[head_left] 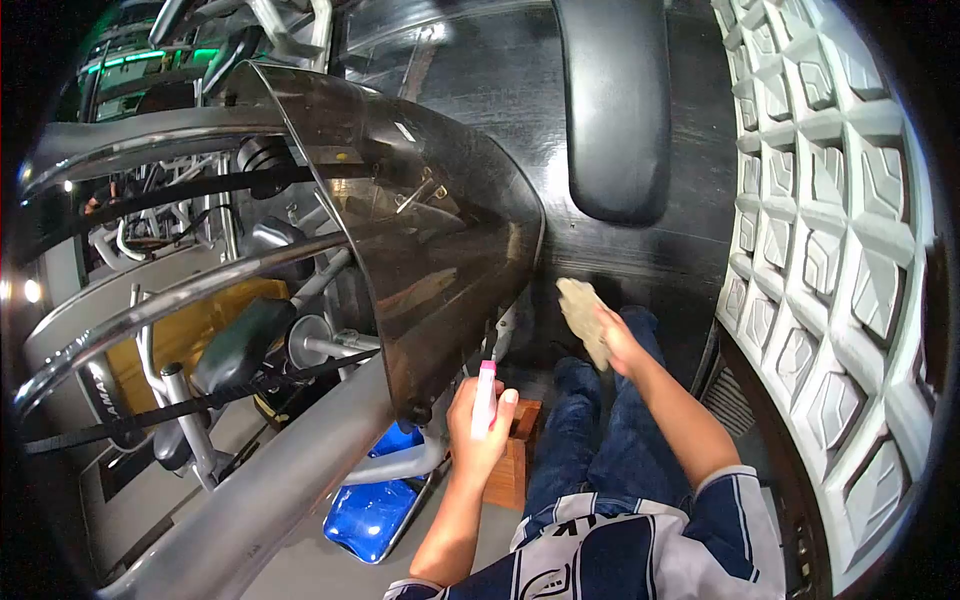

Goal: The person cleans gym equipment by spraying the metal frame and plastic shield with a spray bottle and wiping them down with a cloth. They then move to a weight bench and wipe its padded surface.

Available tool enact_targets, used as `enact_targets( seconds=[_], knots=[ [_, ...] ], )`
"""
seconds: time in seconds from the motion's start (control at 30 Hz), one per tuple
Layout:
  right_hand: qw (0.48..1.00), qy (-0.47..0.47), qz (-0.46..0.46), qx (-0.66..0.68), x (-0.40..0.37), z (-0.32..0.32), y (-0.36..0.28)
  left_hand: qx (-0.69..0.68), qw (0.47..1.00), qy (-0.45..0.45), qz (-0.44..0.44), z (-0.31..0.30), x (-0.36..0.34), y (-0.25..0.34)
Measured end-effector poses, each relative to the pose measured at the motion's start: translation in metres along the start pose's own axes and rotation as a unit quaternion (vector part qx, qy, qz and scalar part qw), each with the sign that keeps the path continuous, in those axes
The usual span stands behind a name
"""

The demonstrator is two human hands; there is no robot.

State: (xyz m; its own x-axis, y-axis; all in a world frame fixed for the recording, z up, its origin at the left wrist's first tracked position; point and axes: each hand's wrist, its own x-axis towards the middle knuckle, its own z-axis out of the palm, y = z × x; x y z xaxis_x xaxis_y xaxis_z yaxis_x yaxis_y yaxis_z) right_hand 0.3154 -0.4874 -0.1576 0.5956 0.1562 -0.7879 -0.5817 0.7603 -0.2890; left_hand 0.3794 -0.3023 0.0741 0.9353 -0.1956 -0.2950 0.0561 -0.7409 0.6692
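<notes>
My left hand [475, 428] is closed around a slim white-and-pink object [484, 400] that looks like the top of a spray bottle; its lower part is hidden by the hand. It points forward, close to the lower edge of a smoked clear plastic shield [440, 220]. In my right hand [622, 345] is a beige cloth [583, 318], gripped at one side and hanging above my legs. The cloth is apart from the shield. Ahead of it lies a black padded bench [617, 120].
A thick grey tube [270, 480] and curved chrome bars [190, 280] run along the left. Below the shield are a blue glossy object [370, 515] and a wooden box [507, 472]. A white patterned wall panel [820, 220] stands close on the right. Gym machines fill the left background.
</notes>
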Motion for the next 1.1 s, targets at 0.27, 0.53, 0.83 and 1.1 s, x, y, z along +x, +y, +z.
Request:
enact_targets(
  seconds=[0.27,0.53,0.83,1.1],
  knots=[
    [0.994,0.057,0.065,-0.061,-0.036,-0.084,-0.004,0.021,0.994,0.101,0.031,0.025,0.028,0.030],
    [0.995,0.047,0.032,-0.082,-0.033,-0.064,-0.035,0.048,0.975,0.192,0.100,0.019,0.058,0.063],
    [0.996,0.036,0.051,-0.062,-0.051,-0.048,-0.029,0.006,0.969,0.247,-0.022,0.019,0.042,0.045],
    [0.968,0.046,-0.241,-0.056,-0.010,0.074,-0.061,0.022,0.992,0.079,0.093,0.047,-0.016,0.014]
  ],
)
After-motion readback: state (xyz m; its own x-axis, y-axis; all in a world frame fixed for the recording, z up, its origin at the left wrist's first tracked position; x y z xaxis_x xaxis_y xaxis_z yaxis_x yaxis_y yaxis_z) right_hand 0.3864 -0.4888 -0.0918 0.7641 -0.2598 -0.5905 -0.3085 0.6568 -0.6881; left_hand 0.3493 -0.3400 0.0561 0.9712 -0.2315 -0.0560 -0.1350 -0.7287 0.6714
